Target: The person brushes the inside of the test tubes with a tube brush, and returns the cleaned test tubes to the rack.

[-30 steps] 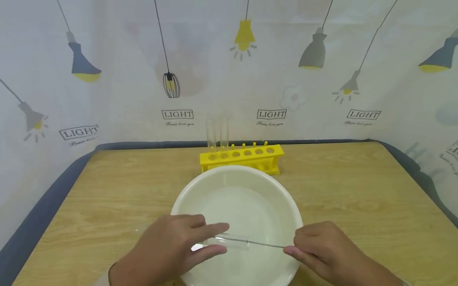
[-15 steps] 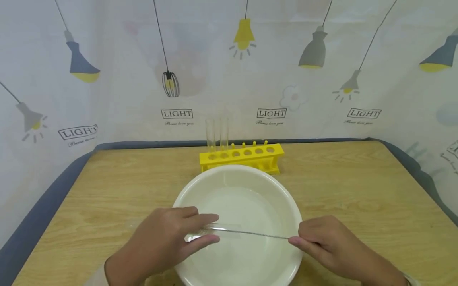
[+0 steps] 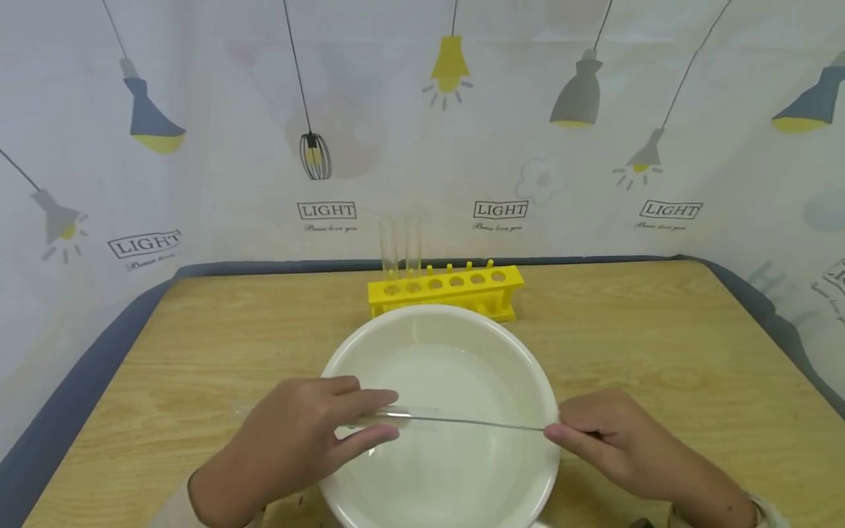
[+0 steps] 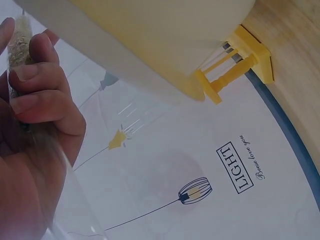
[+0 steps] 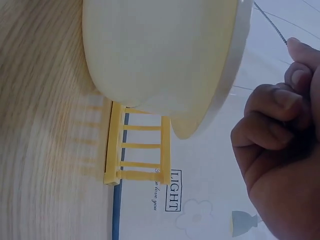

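Observation:
Over the near part of a cream basin, my left hand holds a clear test tube lying almost level, its mouth to the right. A test tube brush is inside; its twisted wire handle runs out of the mouth. My right hand pinches the wire's end beside the basin's right rim, its other fingers curled in the right wrist view. Pale bristles show through the glass between the left fingers in the left wrist view. The palm hides part of the tube.
Behind the basin stands a yellow test tube rack with two clear tubes upright at its left end. The basin appears to contain water. A patterned cloth hangs behind the wooden table. A dark object peeks in at the bottom edge.
The left hand has shifted left and slightly away from me with the tube. The right hand has moved right and away too, and a longer stretch of wire shows between the hands.

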`<state>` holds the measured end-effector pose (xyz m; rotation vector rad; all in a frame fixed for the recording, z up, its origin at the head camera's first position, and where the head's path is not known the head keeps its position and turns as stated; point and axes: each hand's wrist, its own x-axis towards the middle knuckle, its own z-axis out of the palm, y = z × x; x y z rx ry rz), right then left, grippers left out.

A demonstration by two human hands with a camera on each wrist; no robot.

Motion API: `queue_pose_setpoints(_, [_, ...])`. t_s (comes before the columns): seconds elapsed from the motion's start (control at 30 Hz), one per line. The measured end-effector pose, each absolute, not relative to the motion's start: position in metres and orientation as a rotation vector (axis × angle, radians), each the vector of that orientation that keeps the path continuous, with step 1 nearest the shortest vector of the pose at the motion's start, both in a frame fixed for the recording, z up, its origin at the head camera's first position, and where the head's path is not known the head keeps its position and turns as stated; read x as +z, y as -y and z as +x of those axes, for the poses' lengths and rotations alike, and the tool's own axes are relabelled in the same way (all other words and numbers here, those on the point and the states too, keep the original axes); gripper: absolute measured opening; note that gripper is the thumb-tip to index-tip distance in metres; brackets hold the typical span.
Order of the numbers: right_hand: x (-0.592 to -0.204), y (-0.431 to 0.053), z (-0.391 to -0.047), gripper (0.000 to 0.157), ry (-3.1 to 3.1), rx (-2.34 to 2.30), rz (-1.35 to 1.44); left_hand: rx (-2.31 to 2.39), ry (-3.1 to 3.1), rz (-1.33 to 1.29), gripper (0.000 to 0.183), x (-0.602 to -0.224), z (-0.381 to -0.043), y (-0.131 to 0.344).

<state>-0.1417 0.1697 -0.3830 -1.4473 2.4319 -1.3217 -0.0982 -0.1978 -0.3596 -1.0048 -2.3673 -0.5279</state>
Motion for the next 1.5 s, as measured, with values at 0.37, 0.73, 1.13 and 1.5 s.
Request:
queue_pose_setpoints(0.37, [-0.386, -0.180, -0.152, 0.047, -2.335, -1.393, -1.343, -0.519, 2.359, -1.004, 0.032, -0.360, -0.100, 0.202])
queue_pose_setpoints(0.73, [-0.388, -0.187, -0.159, 0.047, -2.284, -1.423, -1.296, -0.520, 2.407, -0.976, 0.027, -0.361, -0.104, 0.207])
queue_pose_setpoints(1.13, [-0.390, -0.189, -0.162, 0.047, -2.261, -1.429, -1.265, -0.510, 2.412, -0.969, 0.031, -0.362, -0.107, 0.210])
queue_pose_setpoints(1.5, [-0.393, -0.191, -0.163, 0.046, -2.199, -1.458, -1.241, -0.524, 2.470, -0.956, 0.028, -0.362, -0.106, 0.211])
